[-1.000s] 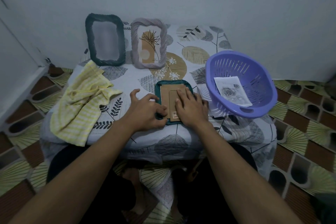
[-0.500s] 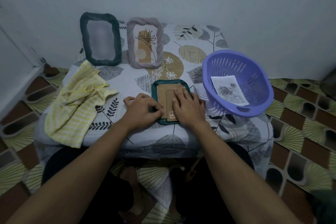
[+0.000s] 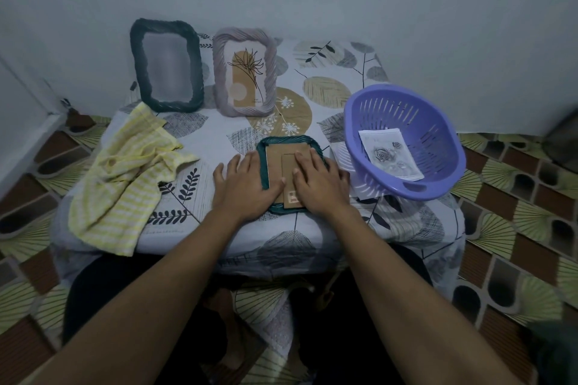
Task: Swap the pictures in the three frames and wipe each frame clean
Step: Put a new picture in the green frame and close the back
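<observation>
Teal frame face down near the front edge of the tabletop, cardboard backing up. Pressed flat on it with straight fingers, gripping nothing: left hand at the left rim, right hand on the backing. Behind, upright: dark green frame and lilac frame.

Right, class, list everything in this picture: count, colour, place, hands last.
dark green frame: 1, dark green, standing back left
mauve frame: 1, mauve, standing beside it
teal frame: 1, teal, face down, front centre
cloth: 1, yellow striped, left
basket: 1, purple, right
rose print: 1, grey-white, in basket
tablecloth: 1, white with leaves, under everything
left hand: 1, on teal frame's left edge
right hand: 1, on its brown backing
</observation>
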